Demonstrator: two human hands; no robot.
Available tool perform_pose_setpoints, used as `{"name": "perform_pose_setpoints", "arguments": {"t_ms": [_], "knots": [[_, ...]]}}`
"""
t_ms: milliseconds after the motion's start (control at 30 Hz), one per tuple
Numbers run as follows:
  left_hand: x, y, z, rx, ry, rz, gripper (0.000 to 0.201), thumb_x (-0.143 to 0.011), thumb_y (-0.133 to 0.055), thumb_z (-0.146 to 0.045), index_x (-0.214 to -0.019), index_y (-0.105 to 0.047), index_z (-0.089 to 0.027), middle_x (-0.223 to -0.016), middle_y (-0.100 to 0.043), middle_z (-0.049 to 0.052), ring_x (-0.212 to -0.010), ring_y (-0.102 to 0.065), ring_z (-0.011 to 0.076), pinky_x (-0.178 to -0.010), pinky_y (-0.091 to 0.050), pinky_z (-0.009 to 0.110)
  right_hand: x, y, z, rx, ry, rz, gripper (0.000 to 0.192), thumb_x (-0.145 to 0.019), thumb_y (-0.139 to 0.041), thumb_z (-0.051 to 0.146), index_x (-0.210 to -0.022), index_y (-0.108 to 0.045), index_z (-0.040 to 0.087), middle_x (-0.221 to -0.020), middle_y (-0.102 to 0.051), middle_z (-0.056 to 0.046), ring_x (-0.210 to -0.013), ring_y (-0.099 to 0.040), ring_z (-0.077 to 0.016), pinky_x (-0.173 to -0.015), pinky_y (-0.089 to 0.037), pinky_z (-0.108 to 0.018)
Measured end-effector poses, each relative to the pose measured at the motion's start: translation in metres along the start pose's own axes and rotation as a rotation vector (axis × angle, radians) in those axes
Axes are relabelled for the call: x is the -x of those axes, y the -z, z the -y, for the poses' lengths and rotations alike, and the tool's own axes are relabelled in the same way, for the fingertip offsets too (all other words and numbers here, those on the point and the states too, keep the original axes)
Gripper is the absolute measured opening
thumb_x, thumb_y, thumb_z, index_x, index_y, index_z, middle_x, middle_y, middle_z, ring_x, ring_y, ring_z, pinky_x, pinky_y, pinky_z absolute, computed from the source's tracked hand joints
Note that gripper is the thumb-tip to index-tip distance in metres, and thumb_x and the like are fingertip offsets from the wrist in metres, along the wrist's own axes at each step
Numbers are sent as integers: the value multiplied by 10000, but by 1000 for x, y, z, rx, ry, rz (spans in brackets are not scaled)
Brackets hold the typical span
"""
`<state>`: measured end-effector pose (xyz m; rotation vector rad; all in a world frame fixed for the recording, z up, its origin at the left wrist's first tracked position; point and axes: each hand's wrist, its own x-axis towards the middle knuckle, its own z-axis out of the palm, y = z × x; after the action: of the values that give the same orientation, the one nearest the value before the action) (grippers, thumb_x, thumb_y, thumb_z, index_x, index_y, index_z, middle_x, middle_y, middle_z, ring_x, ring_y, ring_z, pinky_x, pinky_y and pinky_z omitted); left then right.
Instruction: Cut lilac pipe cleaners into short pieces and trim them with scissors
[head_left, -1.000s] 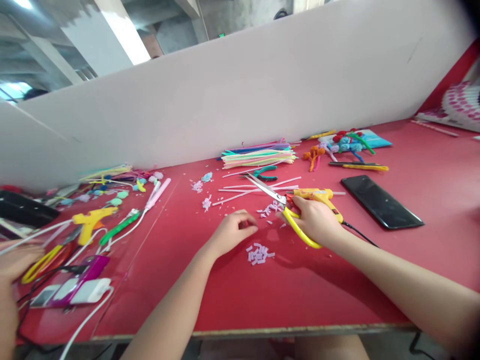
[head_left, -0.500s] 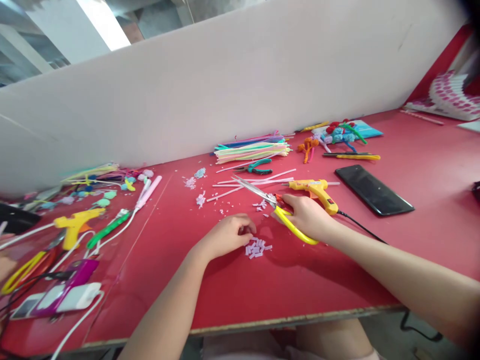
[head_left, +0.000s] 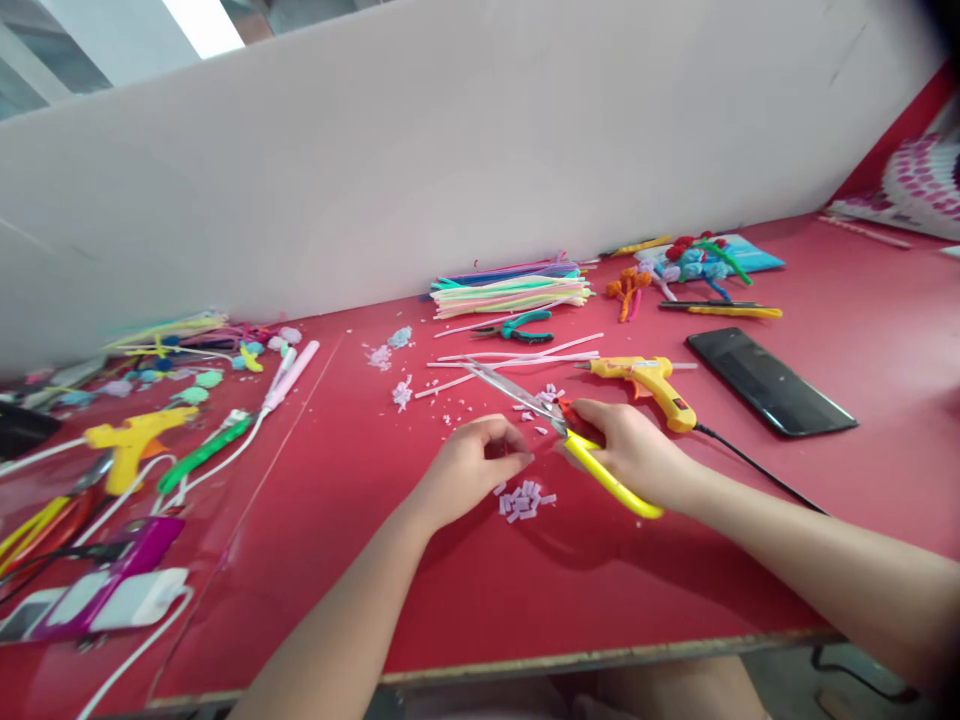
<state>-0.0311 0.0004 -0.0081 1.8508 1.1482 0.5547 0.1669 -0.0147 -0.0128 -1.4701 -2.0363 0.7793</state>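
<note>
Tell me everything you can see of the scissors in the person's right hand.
The scissors have silvery blades, metal by their look, and a glossy yellow handle, seemingly plastic, with some red near the pivot. The right hand grips them, hiding part of the handles. They slant across the view, tips pointing away from the wearer and leftward, near the pink stems; I cannot tell whether they touch those, or how far the blades are open.

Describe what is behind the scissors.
Behind the blade tips of the scissors, pink stems show on the red table; whatever the blades and right hand cover cannot be seen.
</note>
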Motion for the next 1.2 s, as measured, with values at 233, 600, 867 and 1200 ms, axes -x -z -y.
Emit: {"name": "perform_pose_setpoints", "arguments": {"t_ms": [233,600,867,1200], "knots": [[-1,-19,-5,425,102,76,146,-738,-550,-298,-785,-574,-163,-663,-554,3,-559,-502,94,-547,-403,227,4,0,6,-226,-18,173,154,-715,-467,300,-644,-422,170,-551,-353,61,-506,-296,-66,-429,-224,-189],[4,-27,-9,156,43,-40,89,-736,-537,-252,-714,-599,-192,-608,-550,-6,-534,-508,110,-521,-418,226,4,-6,5,-133,-12,88,179,-699,-462,279,-593,-358,179,-520,-315,70,-499,-255,-60,-418,-197,-183],[-1,-9,-9,511,18,-354,90,-712,-592,-258,-737,-583,-172,-570,-564,-18,-495,-499,87,-502,-410,211,2,-1,0,149,-5,-45,251,-705,-508,415,-651,-396,196,-503,-392,59,-452,-338,-74,-435,-218,-198],[-1,8,-7,795,-91,-577,89,-719,-589,-193,-791,-610,-145,-652,-584,1,-552,-521,79,-502,-418,199,2,-11,-10,564,39,-46,343,-780,-372,528,-755,-446,194,-513,-531,-12,-460,-500,-153,-443,-181,-243]]}}
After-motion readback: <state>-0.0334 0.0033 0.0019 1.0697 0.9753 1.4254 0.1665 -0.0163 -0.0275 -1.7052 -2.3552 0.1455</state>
